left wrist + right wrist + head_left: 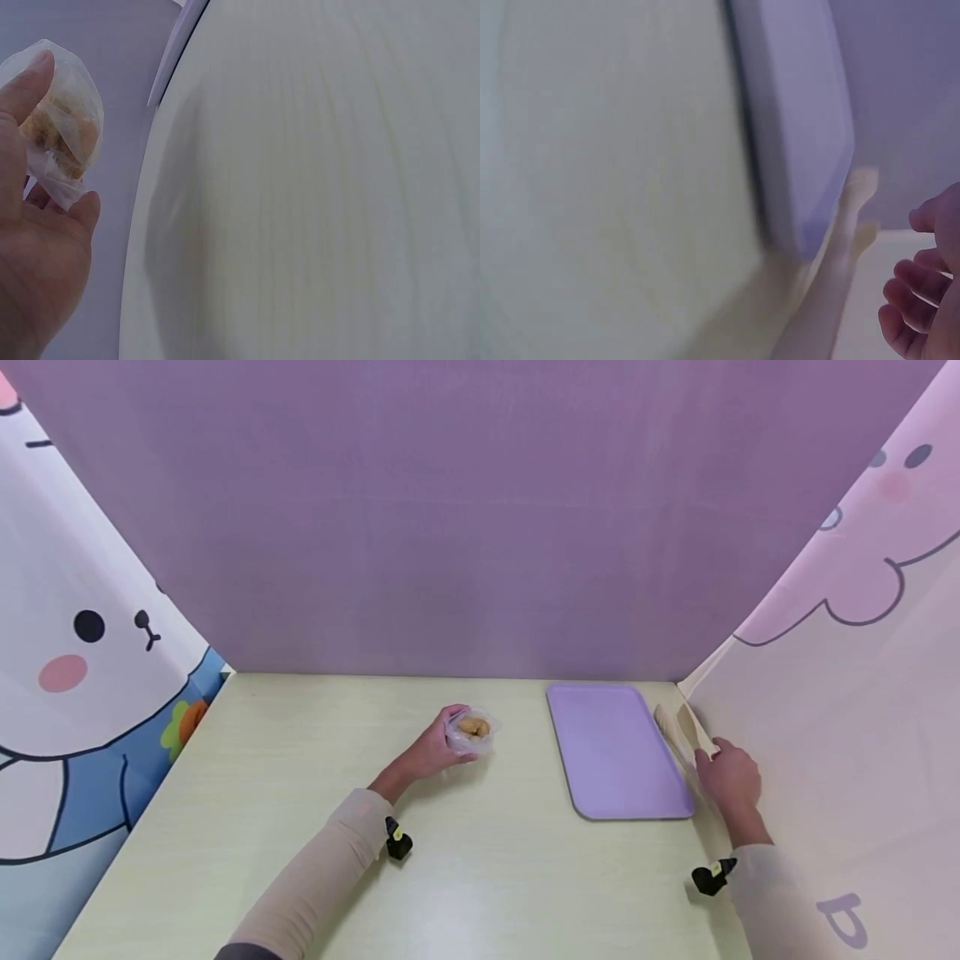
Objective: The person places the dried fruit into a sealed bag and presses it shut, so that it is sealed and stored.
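Observation:
My left hand (438,747) grips a clear plastic bag (491,735) above the table. Inside the bag is a golden-brown piece of food (472,726), perhaps bread or pastry. In the left wrist view the thumb lies across the bag (82,75), with fingertips beneath it. My right hand (731,777) hovers beside two wooden utensils, one with a spoon-like head (663,720) and one with a broad flat head (687,727). The right wrist view shows its fingers (911,281) loosely curled, with nothing between them, apart from the utensil handle (821,300).
A purple rectangular tray (622,752) lies at the right of the pale table (465,877), with the utensils along its right side. A purple panel (465,527) stands behind, and printed cartoon panels (67,568) rise at both sides.

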Action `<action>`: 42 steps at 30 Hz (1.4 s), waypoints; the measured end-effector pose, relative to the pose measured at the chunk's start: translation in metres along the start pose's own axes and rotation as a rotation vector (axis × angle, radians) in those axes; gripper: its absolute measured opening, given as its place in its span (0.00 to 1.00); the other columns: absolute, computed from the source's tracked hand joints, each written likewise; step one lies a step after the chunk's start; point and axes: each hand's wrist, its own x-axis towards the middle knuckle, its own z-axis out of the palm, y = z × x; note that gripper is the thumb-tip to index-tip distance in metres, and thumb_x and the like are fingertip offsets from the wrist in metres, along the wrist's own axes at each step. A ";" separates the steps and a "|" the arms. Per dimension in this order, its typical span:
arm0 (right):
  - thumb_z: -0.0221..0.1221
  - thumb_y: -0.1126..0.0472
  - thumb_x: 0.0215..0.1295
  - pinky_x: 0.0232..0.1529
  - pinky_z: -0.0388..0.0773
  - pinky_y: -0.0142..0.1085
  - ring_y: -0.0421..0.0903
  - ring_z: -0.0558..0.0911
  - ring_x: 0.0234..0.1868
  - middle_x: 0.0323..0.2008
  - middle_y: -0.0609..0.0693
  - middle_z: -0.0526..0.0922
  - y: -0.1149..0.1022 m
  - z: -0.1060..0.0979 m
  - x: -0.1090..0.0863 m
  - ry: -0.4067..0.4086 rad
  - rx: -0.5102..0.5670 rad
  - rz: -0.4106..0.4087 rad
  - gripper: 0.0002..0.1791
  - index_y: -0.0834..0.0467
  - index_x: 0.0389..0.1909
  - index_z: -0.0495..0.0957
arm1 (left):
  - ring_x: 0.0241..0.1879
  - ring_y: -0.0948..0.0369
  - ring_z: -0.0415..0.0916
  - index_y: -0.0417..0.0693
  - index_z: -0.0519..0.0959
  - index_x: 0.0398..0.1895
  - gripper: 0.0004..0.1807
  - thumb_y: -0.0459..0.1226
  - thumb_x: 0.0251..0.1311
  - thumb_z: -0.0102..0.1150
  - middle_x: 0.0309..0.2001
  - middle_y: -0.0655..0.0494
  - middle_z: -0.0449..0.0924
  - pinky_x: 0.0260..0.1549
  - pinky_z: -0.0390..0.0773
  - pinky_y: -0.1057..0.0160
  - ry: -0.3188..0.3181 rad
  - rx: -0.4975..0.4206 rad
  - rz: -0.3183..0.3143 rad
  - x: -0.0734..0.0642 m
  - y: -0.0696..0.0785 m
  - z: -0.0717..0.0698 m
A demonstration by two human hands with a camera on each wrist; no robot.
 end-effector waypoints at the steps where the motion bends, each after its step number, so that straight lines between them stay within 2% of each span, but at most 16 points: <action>1: 0.51 0.50 0.73 0.36 0.77 0.56 0.70 0.83 0.46 0.48 0.68 0.85 -0.005 0.000 0.000 0.025 0.017 -0.020 0.29 0.68 0.64 0.73 | 0.71 0.46 0.65 0.46 0.56 0.75 0.49 0.33 0.54 0.76 0.74 0.42 0.62 0.69 0.67 0.45 0.002 0.001 0.000 0.000 0.000 0.000; 6: 0.55 0.53 0.70 0.32 0.75 0.49 0.63 0.85 0.39 0.40 0.63 0.88 -0.033 -0.001 -0.004 0.099 0.087 -0.119 0.21 0.65 0.52 0.83 | 0.70 0.46 0.65 0.46 0.55 0.75 0.49 0.34 0.54 0.76 0.74 0.42 0.62 0.68 0.68 0.44 0.002 0.015 -0.001 0.000 0.003 0.001; 10: 0.57 0.55 0.70 0.32 0.74 0.46 0.59 0.85 0.36 0.37 0.60 0.89 -0.055 0.000 -0.009 0.102 0.121 -0.220 0.16 0.63 0.45 0.86 | 0.71 0.46 0.65 0.46 0.56 0.75 0.49 0.34 0.54 0.76 0.74 0.42 0.62 0.68 0.68 0.44 0.004 0.030 0.000 0.001 0.004 0.003; 15: 0.60 0.58 0.69 0.35 0.76 0.44 0.57 0.86 0.36 0.35 0.59 0.89 -0.087 0.003 -0.019 0.084 0.177 -0.359 0.13 0.62 0.44 0.87 | 0.71 0.45 0.64 0.47 0.56 0.75 0.49 0.32 0.54 0.76 0.74 0.42 0.62 0.69 0.67 0.42 0.007 0.024 -0.001 0.002 0.006 0.002; 20: 0.62 0.60 0.67 0.35 0.78 0.43 0.57 0.87 0.34 0.33 0.58 0.88 -0.120 0.005 -0.031 0.050 0.234 -0.447 0.11 0.63 0.44 0.86 | 0.71 0.46 0.65 0.47 0.56 0.75 0.49 0.33 0.54 0.76 0.74 0.42 0.62 0.69 0.67 0.43 0.003 0.027 -0.001 0.003 0.004 0.003; 30: 0.65 0.61 0.66 0.35 0.79 0.38 0.47 0.85 0.31 0.31 0.53 0.89 -0.178 0.020 -0.053 -0.044 0.332 -0.562 0.10 0.60 0.45 0.86 | 0.69 0.46 0.66 0.46 0.56 0.75 0.49 0.35 0.54 0.76 0.72 0.41 0.64 0.67 0.69 0.45 -0.009 0.029 0.019 0.004 0.003 0.005; 36: 0.66 0.62 0.65 0.31 0.79 0.33 0.44 0.84 0.29 0.32 0.52 0.88 -0.198 0.029 -0.062 -0.103 0.374 -0.617 0.11 0.61 0.46 0.86 | 0.70 0.46 0.65 0.47 0.56 0.76 0.50 0.35 0.54 0.77 0.73 0.42 0.63 0.67 0.69 0.44 -0.011 0.013 0.009 0.005 0.004 0.007; 42: 0.67 0.62 0.64 0.32 0.79 0.32 0.43 0.84 0.30 0.33 0.51 0.88 -0.217 0.038 -0.069 -0.156 0.421 -0.621 0.12 0.60 0.47 0.85 | 0.70 0.46 0.65 0.47 0.55 0.76 0.49 0.35 0.55 0.76 0.73 0.42 0.63 0.67 0.69 0.44 -0.004 0.023 -0.011 0.005 0.005 0.010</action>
